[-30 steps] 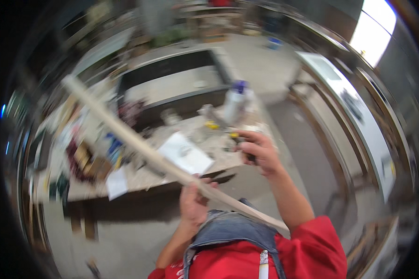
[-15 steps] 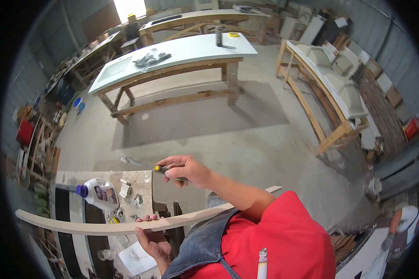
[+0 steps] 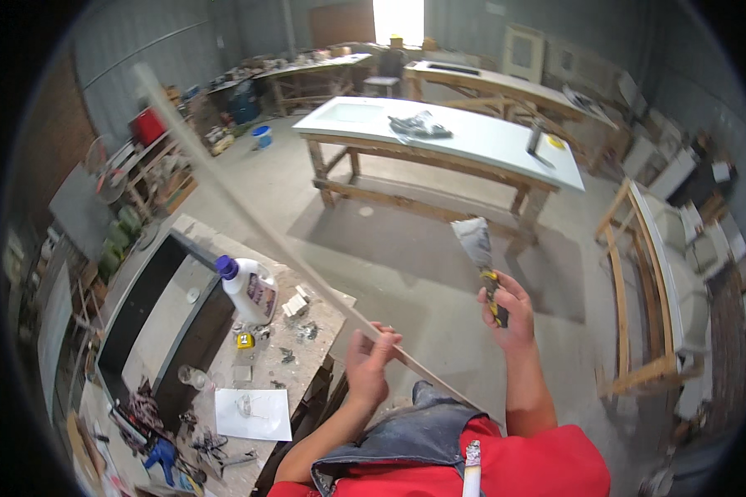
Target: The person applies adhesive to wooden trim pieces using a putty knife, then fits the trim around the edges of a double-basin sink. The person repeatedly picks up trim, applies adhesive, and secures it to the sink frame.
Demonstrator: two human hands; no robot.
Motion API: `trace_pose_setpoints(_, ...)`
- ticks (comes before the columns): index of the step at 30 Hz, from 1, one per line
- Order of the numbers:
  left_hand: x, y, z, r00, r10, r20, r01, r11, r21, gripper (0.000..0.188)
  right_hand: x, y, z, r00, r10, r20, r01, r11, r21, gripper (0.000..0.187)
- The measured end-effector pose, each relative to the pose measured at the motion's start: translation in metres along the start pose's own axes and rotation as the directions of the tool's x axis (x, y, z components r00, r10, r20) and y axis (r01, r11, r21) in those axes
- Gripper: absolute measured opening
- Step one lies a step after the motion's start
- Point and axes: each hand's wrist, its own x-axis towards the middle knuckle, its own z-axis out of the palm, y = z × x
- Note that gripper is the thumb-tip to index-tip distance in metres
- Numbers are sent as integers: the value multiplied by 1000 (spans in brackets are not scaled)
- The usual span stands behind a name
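Right fingers (image 3: 514,287) now hold scraper (image 3: 489,280) farther from bench (image 3: 322,327).

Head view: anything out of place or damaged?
A cigarette with a grey ash tip juts up at the lower edge, before the red shirt; ash might drop. The pale strip in the left hand and scraper in the right hand show no obvious break.

Purple-capped white jug (image 3: 250,291) on a littered workbench (image 3: 322,327). To the jug's left, a dark rectangular frame (image 3: 192,341); just to its right, small pale blocks (image 3: 295,303); on its near side, a small yellow object (image 3: 244,340), then a white paper sheet (image 3: 269,421). Well beyond the jug, a blue bucket (image 3: 262,139); beyond it and rightward, a white-topped table (image 3: 493,147) bearing crumpled plastic (image 3: 423,126).
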Motion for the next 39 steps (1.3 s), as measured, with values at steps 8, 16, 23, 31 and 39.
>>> trace_pose_setpoints(8,5,-41,34,993,-37,115,17,985,170,36,43,-7,31,985,-59,160,54,998,32,42)
trace_pose_setpoints(16,-3,-38,44,978,-40,203,-8,973,230,36,43,-12,39,975,-129,181,127,992,20,42)
trace_pose_setpoints(23,-11,-54,44,953,-46,301,-45,957,288,37,85,-75,129,916,-230,329,275,956,-99,44)
trace_pose_setpoints(31,-29,-65,48,958,2,287,-91,951,296,37,159,-115,255,752,-287,593,339,941,26,37)
trace_pose_setpoints(39,-38,-70,38,983,3,185,-69,934,351,41,182,-94,308,672,-293,681,446,893,-56,41)
